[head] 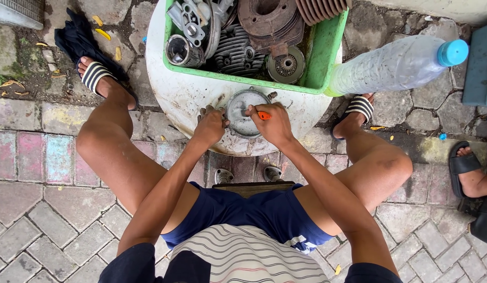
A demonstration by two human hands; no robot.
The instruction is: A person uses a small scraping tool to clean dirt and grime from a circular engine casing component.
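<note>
Your left hand (211,124) braces the round metal cover (243,111) on the white drum (186,99) so it can't shift, while your right hand (275,123) pinches an orange-handled tool (263,115) against it.

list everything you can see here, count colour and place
round metal cover: one, grey, on the white basin, between both hands
white basin: one, upturned, between the knees
green crate: one, on the basin, holding rusty and grey engine parts
plastic bottle: one, clear, blue cap, lying right of the crate
dark cloth: one, on paving, upper left
another person's foot: one, black sandal, right edge
left hand: gripping the cover's left rim
right hand: holding an orange-handled tool
</note>
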